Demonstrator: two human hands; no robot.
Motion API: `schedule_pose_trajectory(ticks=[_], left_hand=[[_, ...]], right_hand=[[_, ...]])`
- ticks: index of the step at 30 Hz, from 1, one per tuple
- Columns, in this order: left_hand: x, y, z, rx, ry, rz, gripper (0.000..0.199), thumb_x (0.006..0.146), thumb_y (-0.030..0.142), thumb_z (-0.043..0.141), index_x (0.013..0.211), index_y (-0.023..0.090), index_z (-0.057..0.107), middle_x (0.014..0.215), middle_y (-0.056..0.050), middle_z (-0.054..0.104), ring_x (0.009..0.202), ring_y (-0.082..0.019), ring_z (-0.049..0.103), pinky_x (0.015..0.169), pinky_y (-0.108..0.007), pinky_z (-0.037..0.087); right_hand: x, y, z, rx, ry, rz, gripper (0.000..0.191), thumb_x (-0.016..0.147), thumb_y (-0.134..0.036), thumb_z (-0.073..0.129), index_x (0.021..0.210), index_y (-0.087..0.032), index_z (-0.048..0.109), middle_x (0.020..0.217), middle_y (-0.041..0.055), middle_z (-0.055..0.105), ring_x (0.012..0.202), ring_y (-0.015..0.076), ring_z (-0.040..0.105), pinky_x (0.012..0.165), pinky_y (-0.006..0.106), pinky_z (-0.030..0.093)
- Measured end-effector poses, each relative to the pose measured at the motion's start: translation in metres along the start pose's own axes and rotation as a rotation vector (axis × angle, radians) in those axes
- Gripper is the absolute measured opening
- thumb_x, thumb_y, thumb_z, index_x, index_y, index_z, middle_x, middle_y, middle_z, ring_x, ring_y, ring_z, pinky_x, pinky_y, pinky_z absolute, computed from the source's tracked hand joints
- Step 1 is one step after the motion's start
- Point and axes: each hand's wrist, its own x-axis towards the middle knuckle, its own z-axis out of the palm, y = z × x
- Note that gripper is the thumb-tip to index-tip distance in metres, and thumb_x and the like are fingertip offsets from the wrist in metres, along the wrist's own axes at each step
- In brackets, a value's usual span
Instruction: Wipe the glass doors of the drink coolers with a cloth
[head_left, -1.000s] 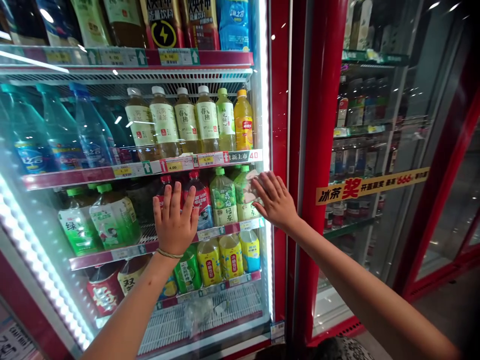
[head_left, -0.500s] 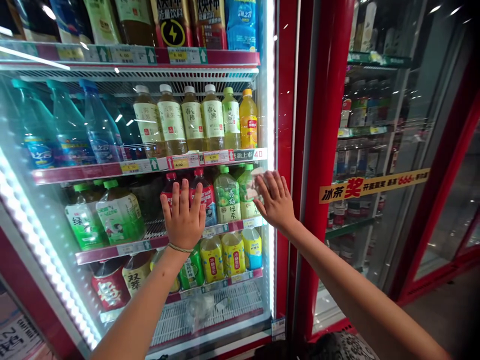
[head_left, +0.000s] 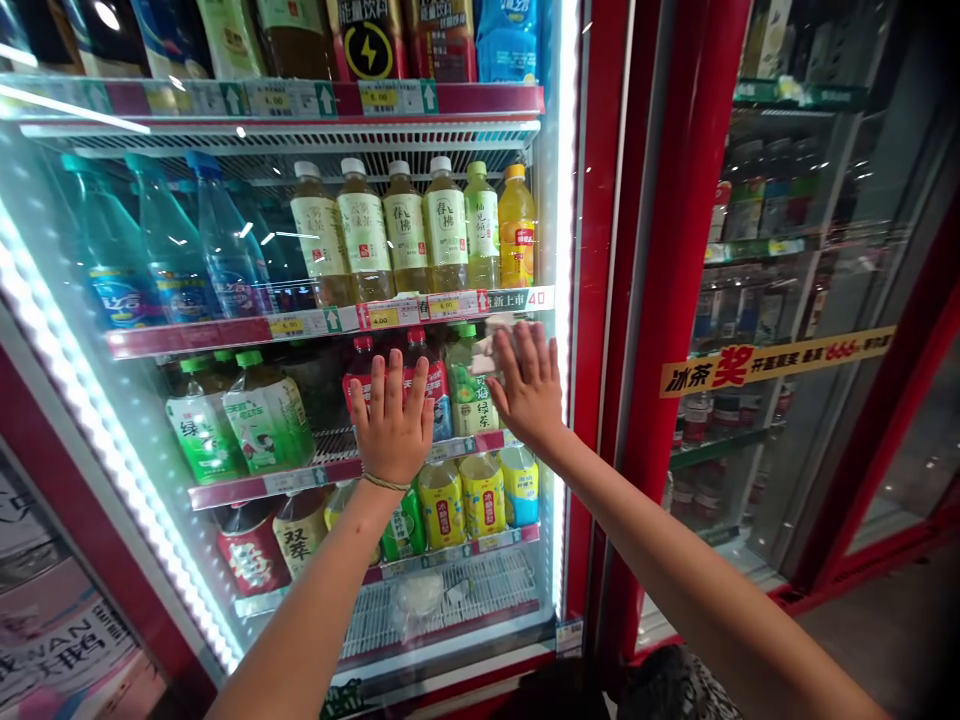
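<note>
My left hand point(head_left: 394, 425) lies flat against the glass door of a drinks fridge, fingers spread and holding nothing. A thin band point(head_left: 385, 482) is round its wrist. Further right, my right hand point(head_left: 531, 392) is flat on the glass with fingers stretched out. A pale crumpled tissue point(head_left: 486, 346) shows between its thumb and forefinger and is pressed under it; the rest is hidden by the hand. Behind the glass by my left hand are red-capped bottles point(head_left: 435, 385). A green tea bottle point(head_left: 471, 405) stands behind the glass near the right hand.
Shelves hold several drinks, including blue bottles point(head_left: 169, 255), tea bottles point(head_left: 405, 235) and yellow bottles point(head_left: 484, 495). A bright light strip point(head_left: 97, 410) runs down the left side. To the right are a red door frame point(head_left: 686, 230) and another fridge with a yellow sticker point(head_left: 776, 361).
My right hand has slid left across the glass with the tissue, now covering part of the green tea bottles. The view has shifted slightly left; my left hand stays flat.
</note>
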Motion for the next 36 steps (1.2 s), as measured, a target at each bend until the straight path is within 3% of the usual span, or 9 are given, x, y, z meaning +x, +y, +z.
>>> schedule_pose_trajectory(ticks=[4, 6, 12, 16, 20, 25, 29, 33, 36], left_hand=[[-0.001, -0.001, 0.000, -0.037, -0.018, -0.012, 0.068, 0.101, 0.032, 0.055, 0.163, 0.038, 0.026, 0.171, -0.005, 0.022, 0.160, -0.033, 0.018, 0.131, -0.067, 0.010], [-0.001, -0.001, 0.000, -0.024, -0.012, -0.010, 0.068, 0.102, 0.032, 0.055, 0.163, 0.037, 0.026, 0.171, -0.005, 0.023, 0.160, -0.032, 0.019, 0.131, -0.066, 0.010], [-0.001, -0.001, 0.001, 0.069, 0.021, 0.018, 0.069, 0.102, 0.034, 0.054, 0.164, 0.036, 0.023, 0.171, -0.005, 0.023, 0.160, -0.029, 0.020, 0.132, -0.061, 0.012], [-0.001, -0.002, 0.000, 0.071, 0.025, 0.025, 0.067, 0.103, 0.034, 0.052, 0.164, 0.037, 0.024, 0.170, -0.004, 0.024, 0.159, -0.028, 0.022, 0.133, -0.058, 0.011], [-0.001, -0.001, 0.000, 0.059, 0.042, 0.028, 0.066, 0.103, 0.034, 0.052, 0.163, 0.036, 0.025, 0.169, -0.005, 0.025, 0.159, -0.029, 0.023, 0.132, -0.059, 0.012], [-0.001, 0.000, 0.000, 0.086, 0.060, 0.041, 0.068, 0.103, 0.033, 0.052, 0.164, 0.035, 0.024, 0.169, -0.006, 0.026, 0.159, -0.029, 0.022, 0.132, -0.059, 0.012], [-0.001, -0.001, -0.001, 0.096, 0.063, 0.052, 0.067, 0.102, 0.031, 0.051, 0.164, 0.033, 0.025, 0.169, -0.006, 0.027, 0.159, -0.028, 0.022, 0.133, -0.058, 0.013], [-0.001, -0.001, 0.000, 0.067, 0.056, 0.046, 0.066, 0.103, 0.033, 0.051, 0.164, 0.033, 0.026, 0.169, -0.006, 0.027, 0.159, -0.029, 0.022, 0.132, -0.060, 0.012], [-0.001, -0.001, 0.001, 0.086, 0.069, 0.050, 0.067, 0.103, 0.033, 0.051, 0.164, 0.033, 0.025, 0.169, -0.007, 0.027, 0.159, -0.029, 0.023, 0.132, -0.060, 0.013]], right_hand=[[-0.002, -0.011, -0.003, 0.046, -0.180, -0.198, 0.071, 0.104, -0.056, 0.044, 0.166, -0.039, 0.014, 0.172, -0.0024, 0.028, 0.160, 0.0305, 0.023, 0.133, 0.056, 0.020], [-0.005, -0.006, -0.008, 0.055, -0.198, -0.207, 0.072, 0.104, -0.057, 0.043, 0.167, -0.037, 0.013, 0.173, -0.0011, 0.027, 0.160, 0.0309, 0.023, 0.133, 0.056, 0.021], [0.033, -0.019, -0.010, 0.105, 0.027, -0.006, 0.072, 0.108, -0.039, 0.039, 0.169, -0.023, 0.003, 0.176, 0.0092, 0.013, 0.162, 0.0329, 0.006, 0.132, 0.061, 0.020], [0.022, -0.033, 0.000, 0.166, 0.043, -0.121, 0.062, 0.107, -0.031, 0.043, 0.165, -0.028, 0.020, 0.175, 0.0045, 0.017, 0.162, 0.0275, 0.010, 0.133, 0.056, 0.027], [-0.005, -0.011, 0.003, 0.170, 0.036, -0.232, 0.057, 0.104, -0.026, 0.048, 0.158, -0.032, 0.032, 0.175, -0.0004, 0.020, 0.161, 0.0258, 0.017, 0.132, 0.056, 0.030], [0.025, -0.015, -0.003, 0.187, 0.147, 0.008, 0.050, 0.102, -0.025, 0.046, 0.151, -0.026, 0.041, 0.173, 0.0033, 0.026, 0.162, 0.0284, 0.013, 0.132, 0.061, 0.025], [0.027, -0.040, 0.000, 0.181, 0.109, -0.160, 0.031, 0.104, -0.027, 0.046, 0.134, -0.024, 0.055, 0.166, 0.0059, 0.042, 0.160, 0.0256, 0.023, 0.131, 0.055, 0.031], [0.002, -0.030, 0.007, 0.167, 0.123, -0.268, 0.041, 0.105, -0.027, 0.047, 0.146, -0.028, 0.048, 0.165, 0.0033, 0.043, 0.159, 0.0239, 0.028, 0.130, 0.054, 0.034], [0.008, -0.023, 0.009, 0.132, 0.166, -0.103, 0.061, 0.106, -0.027, 0.042, 0.164, -0.030, 0.024, 0.170, 0.0020, 0.033, 0.160, 0.0262, 0.024, 0.131, 0.058, 0.028]])
